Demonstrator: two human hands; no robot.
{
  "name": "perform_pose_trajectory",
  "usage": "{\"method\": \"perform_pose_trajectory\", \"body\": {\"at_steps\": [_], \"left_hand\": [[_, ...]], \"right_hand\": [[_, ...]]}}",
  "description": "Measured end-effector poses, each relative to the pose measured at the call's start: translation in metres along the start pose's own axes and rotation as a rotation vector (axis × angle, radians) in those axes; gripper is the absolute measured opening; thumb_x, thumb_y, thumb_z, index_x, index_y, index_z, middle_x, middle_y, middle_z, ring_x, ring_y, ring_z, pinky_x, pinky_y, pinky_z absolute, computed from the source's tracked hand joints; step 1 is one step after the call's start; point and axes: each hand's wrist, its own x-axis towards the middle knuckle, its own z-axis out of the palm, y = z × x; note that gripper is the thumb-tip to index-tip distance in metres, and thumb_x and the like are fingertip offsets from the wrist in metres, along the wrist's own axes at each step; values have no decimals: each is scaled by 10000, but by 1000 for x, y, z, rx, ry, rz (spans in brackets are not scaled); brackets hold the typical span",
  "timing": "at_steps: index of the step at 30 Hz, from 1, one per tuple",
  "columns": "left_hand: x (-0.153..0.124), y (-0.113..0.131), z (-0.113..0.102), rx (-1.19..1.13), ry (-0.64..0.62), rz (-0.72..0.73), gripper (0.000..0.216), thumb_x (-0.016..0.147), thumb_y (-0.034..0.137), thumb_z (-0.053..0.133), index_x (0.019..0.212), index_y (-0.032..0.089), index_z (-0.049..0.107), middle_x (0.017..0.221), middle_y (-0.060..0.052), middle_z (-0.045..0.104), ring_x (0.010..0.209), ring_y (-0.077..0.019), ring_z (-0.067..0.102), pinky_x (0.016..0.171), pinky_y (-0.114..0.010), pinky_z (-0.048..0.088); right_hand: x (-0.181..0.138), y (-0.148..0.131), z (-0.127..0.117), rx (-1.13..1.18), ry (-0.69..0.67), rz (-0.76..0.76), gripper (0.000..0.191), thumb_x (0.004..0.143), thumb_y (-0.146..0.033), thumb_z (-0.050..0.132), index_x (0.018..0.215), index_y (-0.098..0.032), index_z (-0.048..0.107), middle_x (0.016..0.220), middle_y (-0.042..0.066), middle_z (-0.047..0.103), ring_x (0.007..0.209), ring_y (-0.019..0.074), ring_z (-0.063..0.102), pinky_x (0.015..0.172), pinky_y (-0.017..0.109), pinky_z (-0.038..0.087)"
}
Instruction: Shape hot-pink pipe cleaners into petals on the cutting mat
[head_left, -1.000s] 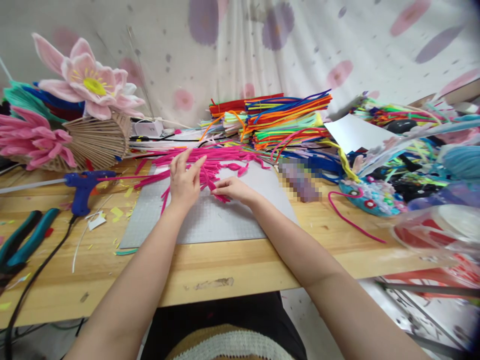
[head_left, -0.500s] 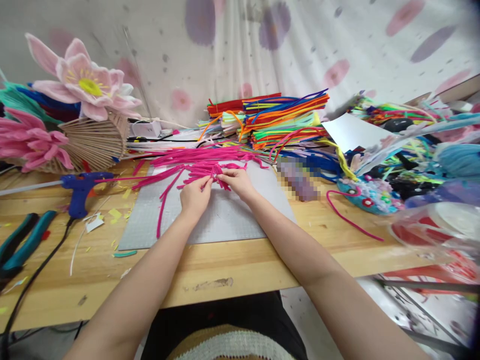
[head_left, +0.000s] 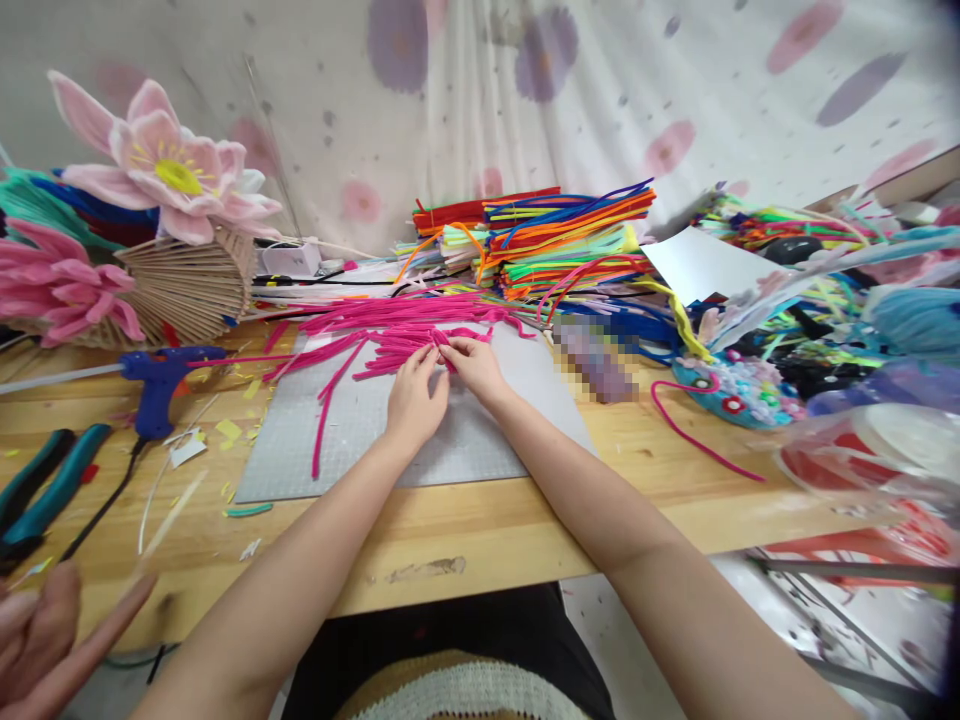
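Thumb and fingers of the left hand (head_left: 418, 400) stand apart beside magenta stems (head_left: 441, 338) pinched by the right hand (head_left: 478, 368), fingertips partly hidden; another person's blurred hand (head_left: 60, 680) is cut off.

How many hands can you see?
3. The person's left hand and right hand are close together at the pink sticks; another person's hand is in the bottom left corner. Others could be hidden.
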Motion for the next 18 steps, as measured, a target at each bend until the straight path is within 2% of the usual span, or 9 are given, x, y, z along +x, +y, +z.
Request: {"method": "perform_pose_trajectory", "body": {"at_steps": [3,6,9,11,15,18], "left_hand": [[7,-9,-5,-194,132,-123,310,828,326,446,1047,150,578,1066,-111,602,974,-191,558,855,-324,439],[13,-23,-10,-399,159,-275,299,826,394,435,914,157,594,853,-62,628,743,-147,576,691,-269,458],[15,-31,-15,-527,90,-340,291,782,435,492,775,162,593,601,4,554,553,-112,510,561,-234,418],[16,-30,-19,-597,20,-366,308,719,468,566,730,161,585,535,26,514,501,-100,482,524,-227,402],[16,-21,-27,-685,-97,-418,395,595,526,657,683,151,570,551,23,529,482,-92,478,496,-236,423],[16,-21,-30,-664,-141,-413,379,579,503,670,645,150,551,573,17,539,475,-87,479,480,-235,421]], "right_hand": [[-1,-2,-2,31,-136,20,164,733,-266,525,635,-139,559,572,-22,538,522,67,459,545,202,368],[-6,-4,-3,22,-339,58,224,732,-311,545,591,-139,519,532,-33,497,462,53,430,483,194,347],[-10,-4,-3,35,-459,99,246,728,-354,560,615,-140,514,539,-39,492,439,44,429,456,189,357],[-11,-3,-5,48,-505,119,255,723,-375,568,640,-139,516,549,-39,501,437,43,441,452,188,370],[-11,-2,-12,73,-525,128,269,718,-398,575,675,-140,514,544,-47,493,433,43,450,447,186,380],[-11,-2,-16,63,-525,113,266,732,-400,556,698,-139,517,534,-55,468,431,43,439,443,185,376]]}}
